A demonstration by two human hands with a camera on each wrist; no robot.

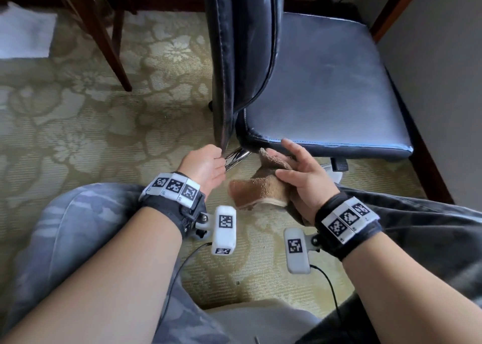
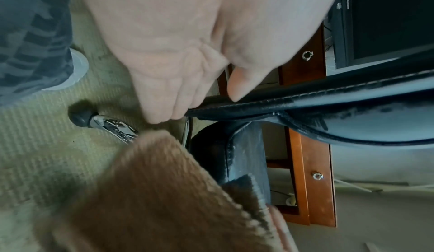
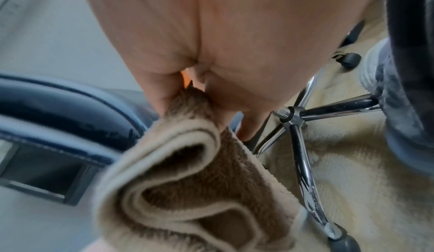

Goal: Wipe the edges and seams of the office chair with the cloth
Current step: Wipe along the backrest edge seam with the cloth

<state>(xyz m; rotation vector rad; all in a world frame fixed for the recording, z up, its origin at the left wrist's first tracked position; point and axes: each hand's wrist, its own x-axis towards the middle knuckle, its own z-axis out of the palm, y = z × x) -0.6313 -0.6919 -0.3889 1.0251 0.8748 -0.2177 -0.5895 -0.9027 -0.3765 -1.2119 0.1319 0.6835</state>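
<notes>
The office chair has a dark leather backrest (image 1: pixel 234 56) and a worn blue seat (image 1: pixel 326 87). My left hand (image 1: pixel 217 155) pinches the backrest's bottom edge (image 2: pixel 305 96) between thumb and curled fingers, just above the chrome base. My right hand (image 1: pixel 284 161) holds a folded brown cloth (image 1: pixel 260 187) beside the seat's near corner, thumb on top and the other fingers partly spread. In the right wrist view the cloth (image 3: pixel 187 172) is pinched between thumb and fingers, its pale hem folded in loops. The cloth is not touching the seat edge (image 3: pixel 70 98).
A chrome star base (image 3: pixel 293 115) with black castors spreads under the seat on patterned carpet (image 1: pixel 91 124). Wooden table legs (image 1: pixel 104 38) stand at the back left, and a wall and wooden trim (image 1: pixel 430 161) lie to the right. My knees flank both arms.
</notes>
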